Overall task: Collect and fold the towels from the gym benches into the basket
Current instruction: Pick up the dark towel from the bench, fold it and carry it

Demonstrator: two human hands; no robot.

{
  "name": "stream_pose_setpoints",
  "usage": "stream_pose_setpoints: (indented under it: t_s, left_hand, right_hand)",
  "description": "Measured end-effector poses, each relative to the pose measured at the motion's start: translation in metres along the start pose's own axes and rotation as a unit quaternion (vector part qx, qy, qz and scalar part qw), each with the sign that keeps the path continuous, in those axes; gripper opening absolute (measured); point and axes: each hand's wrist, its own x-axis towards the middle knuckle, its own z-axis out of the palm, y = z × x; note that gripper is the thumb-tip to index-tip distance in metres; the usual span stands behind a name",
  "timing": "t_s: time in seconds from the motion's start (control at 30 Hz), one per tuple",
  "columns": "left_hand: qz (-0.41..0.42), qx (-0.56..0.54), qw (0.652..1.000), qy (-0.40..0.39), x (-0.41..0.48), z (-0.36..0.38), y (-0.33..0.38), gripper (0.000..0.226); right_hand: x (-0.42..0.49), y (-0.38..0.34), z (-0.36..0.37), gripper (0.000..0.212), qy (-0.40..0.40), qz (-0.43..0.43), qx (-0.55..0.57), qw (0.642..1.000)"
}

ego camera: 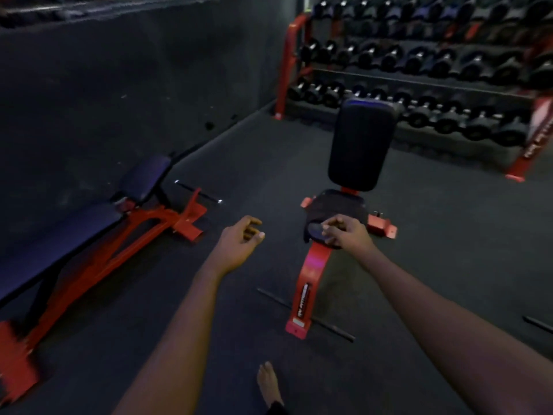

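Lifting the dark towel [335,208] from beneath the curled right hand [344,233] risks a slip: whether it pinches cloth cannot be told. The left hand [239,239], alongside and loosely curled, holds nothing.

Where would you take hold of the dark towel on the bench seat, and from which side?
Grip the dark towel at its front edge, drooping off the bench toward you; come from the front, since the backrest blocks the far side. The right hand pinches there.
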Motion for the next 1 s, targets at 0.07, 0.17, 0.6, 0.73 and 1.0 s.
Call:
stream_pose_setpoints:
  t_s: [0.07, 0.17, 0.6, 0.73, 1.0]
  left_hand:
    - [0.026, 0.003, 0.999, -0.021, 0.051, 0.023, 0.005, 0.024]
    - [0.051, -0.007, 0.997, -0.055, 0.139, 0.061, 0.006, 0.024]
    - [0.03, 0.01, 0.981, -0.189, 0.395, 0.196, -0.029, 0.022]
    - [-0.029, 0.023, 0.98, -0.196, 0.447, 0.262, -0.056, 0.021]
    - [-0.129, 0.093, 0.971, -0.177, 0.507, 0.409, -0.137, 0.034]
  right_hand:
    - [0.03, 0.018, -0.022, 0.016, 0.032, 0.017, -0.011, 0.999]
    - [0.085, 0.039, -0.049, 0.015, 0.067, 0.034, -0.017, 0.997]
    - [0.292, 0.142, -0.109, 0.005, 0.103, 0.152, -0.013, 0.983]
    - [0.371, 0.213, -0.122, 0.009, 0.056, 0.181, -0.028, 0.982]
    - [0.49, 0.366, -0.126, 0.063, -0.085, 0.178, -0.164, 0.967]
